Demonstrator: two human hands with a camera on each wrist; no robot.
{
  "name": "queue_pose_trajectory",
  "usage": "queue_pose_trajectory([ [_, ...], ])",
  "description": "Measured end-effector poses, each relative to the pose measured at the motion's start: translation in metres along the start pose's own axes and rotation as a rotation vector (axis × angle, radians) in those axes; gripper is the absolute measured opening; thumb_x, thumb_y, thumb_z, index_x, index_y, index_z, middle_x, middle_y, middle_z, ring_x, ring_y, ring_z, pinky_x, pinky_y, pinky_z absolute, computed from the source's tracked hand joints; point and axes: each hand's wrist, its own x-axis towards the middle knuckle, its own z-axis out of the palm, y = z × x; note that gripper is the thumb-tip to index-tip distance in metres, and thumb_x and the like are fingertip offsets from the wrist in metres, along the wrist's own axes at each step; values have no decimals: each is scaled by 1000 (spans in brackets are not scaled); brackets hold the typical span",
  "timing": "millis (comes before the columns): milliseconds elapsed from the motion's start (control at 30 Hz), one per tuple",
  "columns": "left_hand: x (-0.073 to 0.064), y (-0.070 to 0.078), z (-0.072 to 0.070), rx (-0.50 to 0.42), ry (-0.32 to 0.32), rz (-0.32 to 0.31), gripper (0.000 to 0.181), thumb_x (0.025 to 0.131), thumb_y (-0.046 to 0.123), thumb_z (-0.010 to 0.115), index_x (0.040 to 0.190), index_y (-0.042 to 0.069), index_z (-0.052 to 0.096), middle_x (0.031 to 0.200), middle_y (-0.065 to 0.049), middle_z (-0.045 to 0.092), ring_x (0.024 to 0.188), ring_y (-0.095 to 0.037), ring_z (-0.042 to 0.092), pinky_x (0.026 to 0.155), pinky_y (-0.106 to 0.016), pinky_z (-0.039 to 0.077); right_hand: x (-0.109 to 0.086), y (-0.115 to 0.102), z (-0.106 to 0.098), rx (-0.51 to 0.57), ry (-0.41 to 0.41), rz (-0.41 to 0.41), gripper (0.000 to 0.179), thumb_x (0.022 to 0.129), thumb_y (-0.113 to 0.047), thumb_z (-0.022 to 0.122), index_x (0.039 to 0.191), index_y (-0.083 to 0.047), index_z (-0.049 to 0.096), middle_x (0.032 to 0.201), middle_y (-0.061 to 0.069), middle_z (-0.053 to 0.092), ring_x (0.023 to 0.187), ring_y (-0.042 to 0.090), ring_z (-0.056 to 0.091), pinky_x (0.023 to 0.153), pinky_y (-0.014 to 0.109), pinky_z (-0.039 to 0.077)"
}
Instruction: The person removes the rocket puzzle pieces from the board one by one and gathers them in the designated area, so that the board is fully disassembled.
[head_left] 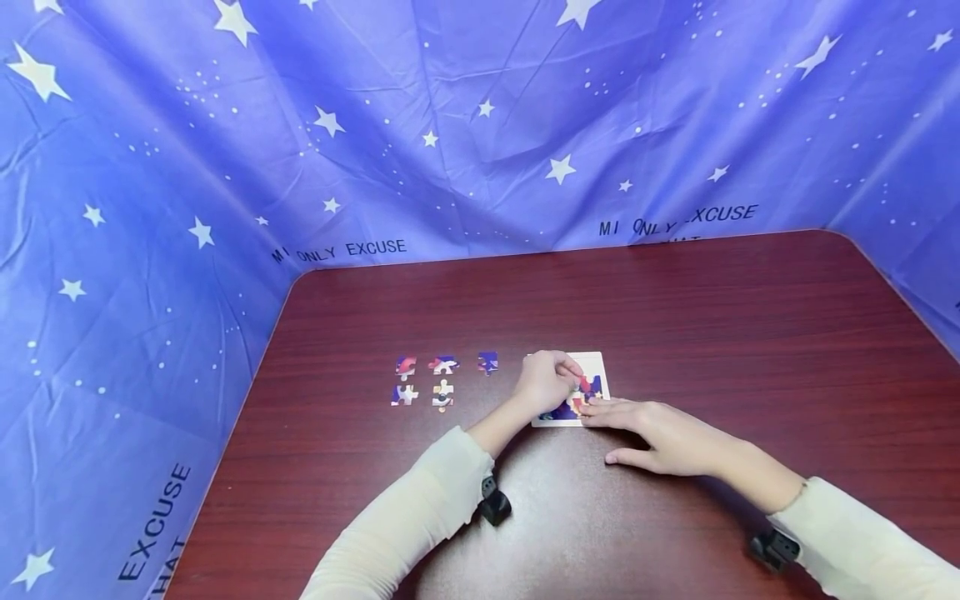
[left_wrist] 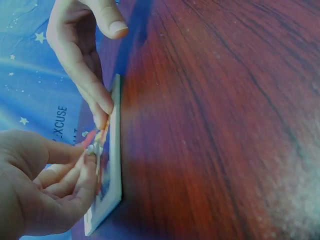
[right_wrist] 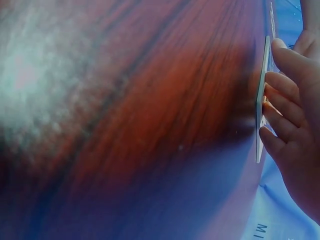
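- Spreading beneath my arms, a dark-red wood-grain table [head_left: 712, 333].
- My right hand [head_left: 654, 435], fingers extended, rests on a white-bordered jigsaw tray [head_left: 592, 362].
- My left hand [head_left: 543, 383] pinches one jigsaw piece [left_wrist: 90, 138] at the tray.
- Five loose pieces [head_left: 444, 365] lie left of it.

The readable text is black capital lettering [head_left: 377, 247] on the blue-violet fabric curtain with white stars [head_left: 480, 167]. At the far side, left of centre, just above the edge of the dark red wood-grain table [head_left: 712, 317], it reads "MI ONLY EXCUSE". Farther right, the same line is broken by a fold, with a cut-off "HAT" beneath. At the near left, "EXCUSE" runs steeply upward, "HAT" below it. The left wrist view shows "XCUSE"; the right wrist view, "MI".
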Motion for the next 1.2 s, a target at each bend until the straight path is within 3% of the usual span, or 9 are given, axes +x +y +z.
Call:
queue_pose_trajectory([
  [133, 0, -2, 0, -21, 2, -3, 5, 82, 10, 69, 86, 10, 72, 81, -3, 76, 58, 2, 57, 53, -11, 42, -2, 1, 2, 8, 16, -9, 46, 86, -24, 71, 128, -11, 61, 129, 4, 65, 122, 25, 59, 111, 10, 29],
  [667, 2, -6, 1, -72, -34, 16, 5, 83, 12, 72, 86, 8, 73, 79, -7, 75, 56, 3, 55, 51, -12, 44, -2, 1, 2, 26, 29, -16, 46, 86, -23, 71, 129, -11, 60, 130, 6, 64, 123, 26, 59, 112, 6, 23],
  [933, 2, -4, -9, -179, 24, -64, 7, 81, 8, 69, 86, 7, 73, 78, -7, 74, 55, 1, 51, 50, -12, 41, -3, 2, 4, 33, 34, -10, 47, 84, -23, 73, 128, -13, 61, 132, 7, 63, 122, 24, 59, 110, 3, 22],
  [1200, -1, -11, -22, -207, 9, -120, 7, 80, 13, 76, 85, 8, 74, 76, -7, 74, 57, -2, 58, 52, -14, 45, -3, 4, 5, 29, 38, -8, 45, 85, -24, 73, 127, -13, 62, 130, 8, 64, 121, 25, 60, 110, 3, 21],
])
